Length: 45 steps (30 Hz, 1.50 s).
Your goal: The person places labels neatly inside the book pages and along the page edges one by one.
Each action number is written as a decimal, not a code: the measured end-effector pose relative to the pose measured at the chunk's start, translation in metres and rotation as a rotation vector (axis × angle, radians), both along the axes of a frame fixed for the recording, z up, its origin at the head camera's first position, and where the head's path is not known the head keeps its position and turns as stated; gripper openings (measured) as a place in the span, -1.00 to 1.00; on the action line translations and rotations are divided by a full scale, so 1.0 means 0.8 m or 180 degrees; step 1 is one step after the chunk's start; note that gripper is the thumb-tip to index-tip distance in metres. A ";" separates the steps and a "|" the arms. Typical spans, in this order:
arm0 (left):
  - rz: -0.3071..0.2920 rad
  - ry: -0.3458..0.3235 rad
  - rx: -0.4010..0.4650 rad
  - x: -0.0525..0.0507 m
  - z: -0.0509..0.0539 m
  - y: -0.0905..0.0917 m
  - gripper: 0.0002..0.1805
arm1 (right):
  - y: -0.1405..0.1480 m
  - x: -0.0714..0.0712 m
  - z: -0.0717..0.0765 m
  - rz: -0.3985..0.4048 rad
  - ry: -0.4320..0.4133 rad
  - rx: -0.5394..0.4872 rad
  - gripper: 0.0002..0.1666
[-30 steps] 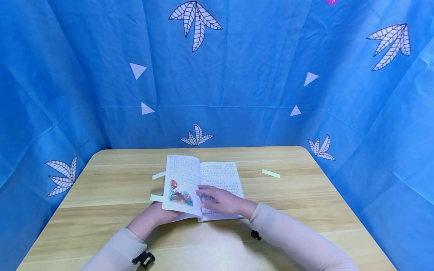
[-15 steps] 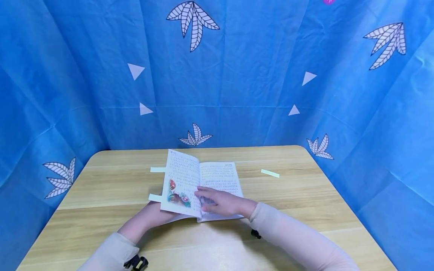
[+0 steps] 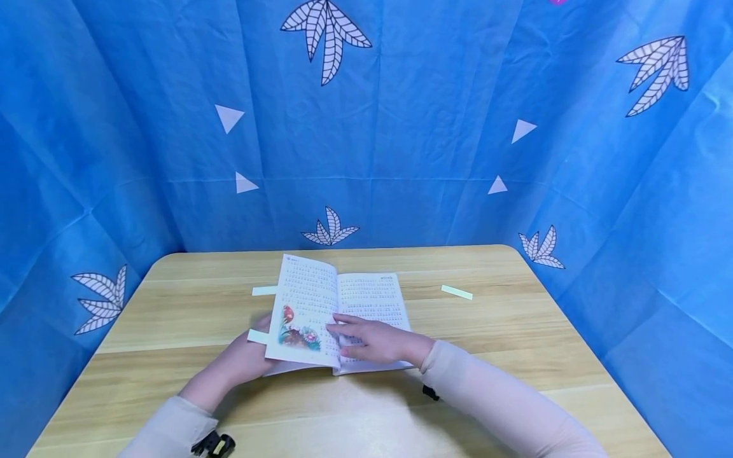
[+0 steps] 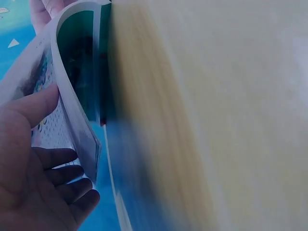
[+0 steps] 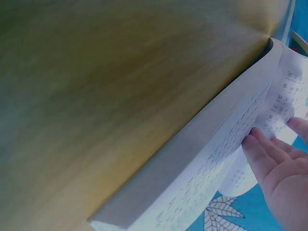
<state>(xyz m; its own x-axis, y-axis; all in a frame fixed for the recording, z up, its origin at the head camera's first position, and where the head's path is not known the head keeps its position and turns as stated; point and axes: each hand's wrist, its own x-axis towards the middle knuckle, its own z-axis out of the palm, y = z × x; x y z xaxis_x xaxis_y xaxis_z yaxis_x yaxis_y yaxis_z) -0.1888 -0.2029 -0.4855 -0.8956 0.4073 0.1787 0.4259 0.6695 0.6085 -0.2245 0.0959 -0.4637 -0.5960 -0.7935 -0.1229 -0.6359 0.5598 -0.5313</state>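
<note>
An open book [image 3: 369,294] with printed text lies on the table, a raised leaf with a flower picture on its left side. Two pale strips, the upper strip [image 3: 264,291] and the lower strip [image 3: 258,336], stick out past its left edge. My left hand [image 3: 243,357] is partly hidden behind the raised leaf. In the left wrist view, thumb and loosely bent fingers of the left hand [image 4: 36,163] lie against the printed pages without a visible pinch. Across the right page rests my right hand [image 3: 372,340], fingers extended and tips near the fold.
To the right of the book, a loose pale green strip [image 3: 456,292] lies on the wooden table [image 3: 492,356]. Blue patterned cloth [image 3: 401,127] hangs behind the table and along both sides.
My left hand has shifted left and a little away from the fold behind the raised leaf. That leaf leans further left, its strips moving along. The right hand stays nearly still.
</note>
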 end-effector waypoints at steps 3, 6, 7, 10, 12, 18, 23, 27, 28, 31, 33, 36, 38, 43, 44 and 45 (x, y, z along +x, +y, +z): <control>-0.0002 0.0047 -0.0061 -0.001 -0.001 -0.005 -0.29 | 0.000 0.000 -0.001 0.0004 0.0048 0.0007 -0.32; -0.0004 -0.0048 -0.0016 -0.003 0.000 -0.010 -0.27 | 0.000 0.000 -0.001 -0.0013 0.0055 0.0019 -0.31; 0.0021 -0.0095 -0.0020 -0.003 0.001 -0.012 -0.27 | 0.000 0.000 -0.001 -0.0020 0.0053 0.0021 -0.31; 0.0127 -0.0266 -0.0016 -0.005 0.005 -0.018 -0.23 | 0.000 0.000 -0.001 -0.0021 0.0055 0.0021 -0.31; 0.0219 -0.0359 -0.0067 -0.005 0.008 -0.021 -0.19 | 0.000 0.000 -0.002 -0.0007 0.0059 0.0018 -0.31; 0.0407 -0.0480 -0.0300 -0.006 0.017 -0.029 -0.20 | -0.001 -0.001 -0.001 0.0005 0.0051 0.0033 -0.32; 0.0374 -0.0345 -0.0400 -0.006 0.021 -0.033 -0.30 | -0.002 -0.001 -0.001 0.0015 0.0082 0.0060 -0.31; 0.0376 -0.0303 -0.0391 -0.005 0.025 -0.039 -0.36 | -0.002 -0.001 -0.001 0.0031 0.0096 0.0057 -0.31; 0.0379 -0.0316 -0.0384 -0.004 0.026 -0.040 -0.37 | -0.002 -0.001 -0.001 0.0032 0.0093 0.0056 -0.31; 0.0405 -0.0346 -0.0383 -0.004 0.028 -0.044 -0.38 | -0.002 -0.001 -0.002 0.0031 0.0083 0.0057 -0.31; 0.0421 -0.0344 -0.0421 -0.004 0.029 -0.046 -0.41 | -0.001 -0.002 -0.002 0.0034 0.0087 0.0062 -0.31; 0.0447 -0.0334 -0.0482 -0.004 0.032 -0.048 -0.46 | 0.000 -0.002 -0.002 0.0041 0.0092 0.0060 -0.31; 0.0465 -0.0334 -0.0506 -0.005 0.033 -0.049 -0.48 | 0.001 -0.003 -0.001 0.0048 0.0093 0.0055 -0.31; 0.0452 -0.0299 -0.0504 -0.007 0.036 -0.049 -0.51 | 0.003 -0.005 0.001 0.0072 0.0081 0.0051 -0.32; 0.0452 -0.0295 -0.0503 -0.007 0.036 -0.049 -0.51 | 0.003 -0.005 0.001 0.0078 0.0076 0.0055 -0.32; 0.0448 -0.0289 -0.0502 -0.006 0.037 -0.050 -0.51 | 0.003 -0.005 0.001 0.0080 0.0071 0.0057 -0.32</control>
